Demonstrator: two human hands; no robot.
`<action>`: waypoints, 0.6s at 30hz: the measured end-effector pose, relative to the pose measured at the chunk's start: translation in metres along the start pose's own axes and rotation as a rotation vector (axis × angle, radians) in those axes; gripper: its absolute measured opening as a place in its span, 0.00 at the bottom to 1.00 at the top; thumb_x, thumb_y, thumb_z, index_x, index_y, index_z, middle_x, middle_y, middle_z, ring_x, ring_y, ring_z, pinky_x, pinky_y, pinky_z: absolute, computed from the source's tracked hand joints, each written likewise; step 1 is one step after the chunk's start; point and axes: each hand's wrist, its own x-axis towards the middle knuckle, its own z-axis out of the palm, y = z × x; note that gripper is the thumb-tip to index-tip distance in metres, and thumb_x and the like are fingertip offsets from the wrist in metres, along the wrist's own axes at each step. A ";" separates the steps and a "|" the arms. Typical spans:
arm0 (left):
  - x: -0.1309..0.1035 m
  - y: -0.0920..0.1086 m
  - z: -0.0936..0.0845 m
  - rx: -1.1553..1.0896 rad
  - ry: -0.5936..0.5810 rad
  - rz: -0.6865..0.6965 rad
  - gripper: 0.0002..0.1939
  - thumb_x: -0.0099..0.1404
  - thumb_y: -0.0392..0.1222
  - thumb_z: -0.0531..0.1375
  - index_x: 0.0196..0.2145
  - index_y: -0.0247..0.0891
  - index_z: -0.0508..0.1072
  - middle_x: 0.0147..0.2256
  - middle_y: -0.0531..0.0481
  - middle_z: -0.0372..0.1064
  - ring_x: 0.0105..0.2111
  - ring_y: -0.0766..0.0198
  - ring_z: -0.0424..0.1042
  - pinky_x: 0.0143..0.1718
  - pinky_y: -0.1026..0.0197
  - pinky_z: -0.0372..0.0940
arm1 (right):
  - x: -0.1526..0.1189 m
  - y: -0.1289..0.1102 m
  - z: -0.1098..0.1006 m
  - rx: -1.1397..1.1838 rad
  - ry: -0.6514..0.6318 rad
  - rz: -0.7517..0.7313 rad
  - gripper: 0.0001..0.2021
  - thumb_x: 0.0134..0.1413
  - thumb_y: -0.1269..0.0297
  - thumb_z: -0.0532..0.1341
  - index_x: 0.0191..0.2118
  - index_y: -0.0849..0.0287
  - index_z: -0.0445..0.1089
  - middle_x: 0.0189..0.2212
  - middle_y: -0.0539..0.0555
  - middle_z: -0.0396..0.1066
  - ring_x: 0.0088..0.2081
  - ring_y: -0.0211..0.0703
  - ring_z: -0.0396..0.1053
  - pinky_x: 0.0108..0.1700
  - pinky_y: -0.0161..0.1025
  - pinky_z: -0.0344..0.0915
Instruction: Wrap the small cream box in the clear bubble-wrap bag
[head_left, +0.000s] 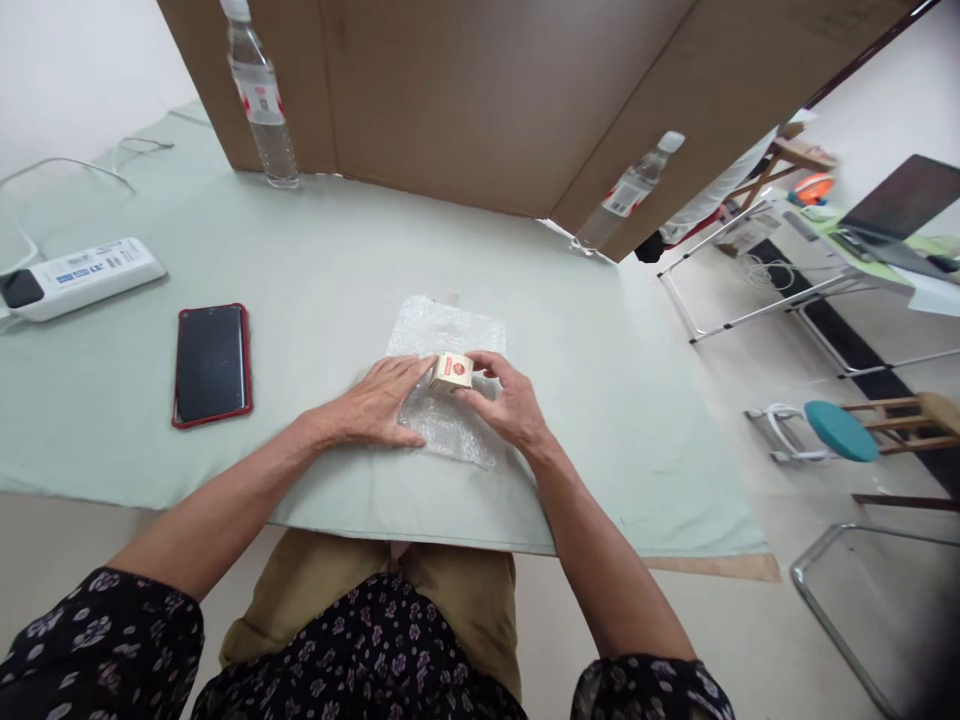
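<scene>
1. Small box (451, 371) on bubble wrap (448, 385), mid-table (315, 270).
2. Left hand (375, 405) flat, fingers spread, touching box's left side.
3. Right hand (504, 400) curled, pinching box's right side.
4. Red-cased phone (212, 364) and power strip (79, 277) well left.
5. Two water bottles (260, 95) against cardboard screen (487, 90) behind.

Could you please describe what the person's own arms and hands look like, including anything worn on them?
Both forearms are bare from the upper arm down. The left hand and right hand are bare too: no gloves, and no rings, watch or bracelet that I can make out. Short sleeves of dark fabric with a small pale floral print cover the upper arms at the bottom corners of the view.
</scene>
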 end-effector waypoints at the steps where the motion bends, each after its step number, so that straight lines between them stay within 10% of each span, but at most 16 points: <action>1: 0.000 -0.001 0.001 0.001 0.003 0.014 0.57 0.56 0.55 0.68 0.72 0.41 0.40 0.69 0.33 0.50 0.68 0.38 0.52 0.67 0.38 0.50 | 0.000 0.004 0.006 0.006 -0.017 0.013 0.18 0.50 0.61 0.66 0.49 0.54 0.71 0.46 0.56 0.77 0.45 0.49 0.74 0.51 0.50 0.70; 18: -0.003 0.004 -0.010 -0.002 0.051 -0.038 0.46 0.59 0.55 0.65 0.69 0.39 0.51 0.66 0.34 0.57 0.65 0.41 0.59 0.65 0.38 0.55 | -0.002 0.017 0.009 0.020 -0.073 0.010 0.22 0.50 0.64 0.66 0.53 0.54 0.70 0.48 0.56 0.77 0.47 0.49 0.75 0.53 0.50 0.71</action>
